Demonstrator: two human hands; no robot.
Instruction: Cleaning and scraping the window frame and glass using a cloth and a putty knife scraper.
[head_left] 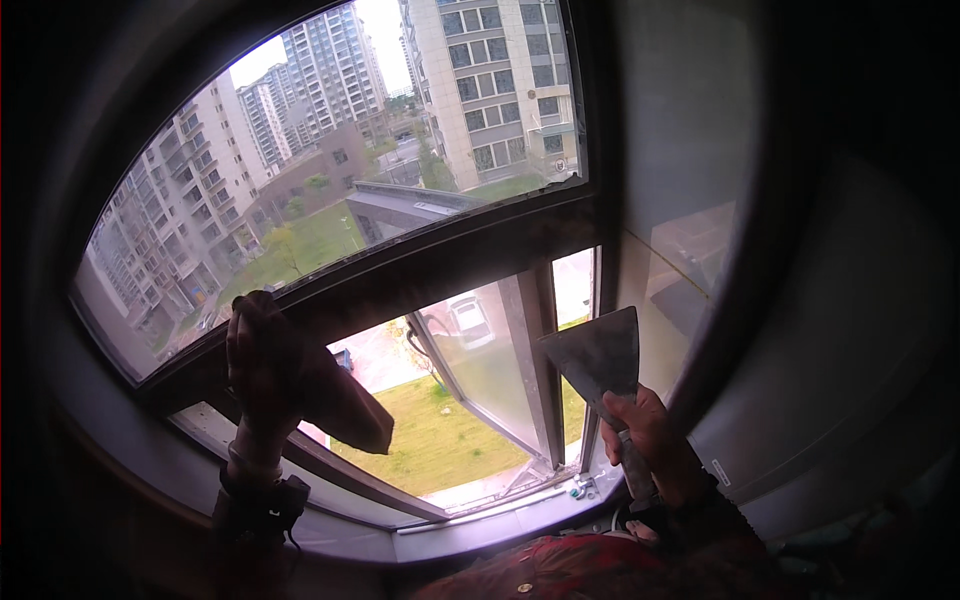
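The opening (440,425) at lower centre gives passage. A dark crossbar (440,258) blocks above, a swung-out pane (490,365) narrows the right, the left hand (255,365) crowds the left.

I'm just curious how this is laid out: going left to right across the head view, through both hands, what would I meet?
Left hand → dark object, its kind unclear → white car outside → scraper held in the right hand.

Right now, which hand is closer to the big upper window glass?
Left. The left hand is up by the lower-left edge of the upper window glass; the right hand is farther off, below and to the right, holding a scraper.
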